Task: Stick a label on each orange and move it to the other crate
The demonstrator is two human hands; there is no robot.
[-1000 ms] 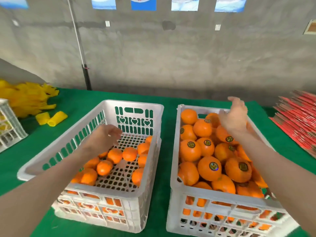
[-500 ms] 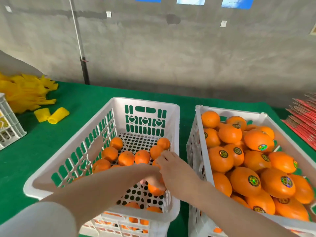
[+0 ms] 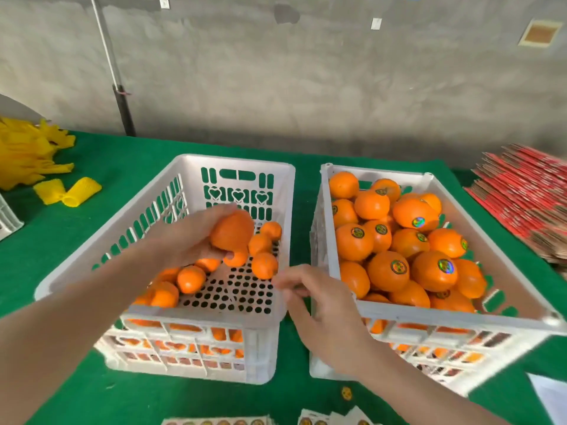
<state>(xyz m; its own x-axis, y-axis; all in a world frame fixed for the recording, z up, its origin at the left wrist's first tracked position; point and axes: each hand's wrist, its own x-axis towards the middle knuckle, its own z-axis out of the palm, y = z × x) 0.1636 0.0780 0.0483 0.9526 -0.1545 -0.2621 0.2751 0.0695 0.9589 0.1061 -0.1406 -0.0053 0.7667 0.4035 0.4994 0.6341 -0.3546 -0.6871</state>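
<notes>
- A green-covered table [image 3: 76, 250] carries two white crates set side by side, presumably so that each fruit has only a short way to travel.
- The right crate [image 3: 377, 172] is heaped with labelled oranges [image 3: 388, 271], their round stickers turned upward; it is judged to be the receiving side.
- The left crate [image 3: 233, 162] is sparsely filled with unlabelled oranges [image 3: 190, 279], and much of its perforated floor is exposed.
- The left hand [image 3: 184, 237] is raised above the left crate, wrapped round the held orange [image 3: 232, 230] and tilted toward the right hand, seemingly so that a bare patch of peel is presented for the sticker.
- The right hand [image 3: 322, 311] is poised over the gap between the crates, just below and to the right of the held fruit but apart from it.
- The held orange is enclosed by the left fingers [image 3: 214, 211] from above and beneath, with its rightward face left uncovered; no label is seen on it.
- The right fingers [image 3: 287, 283] are loosely curled and blurred; whether a label is pinched between them cannot be told.
- Label sheets [image 3: 214, 421] are laid at the near table edge, within easy reach.
- One loose sticker [image 3: 346, 392] is left on the cloth below the right hand.
</notes>
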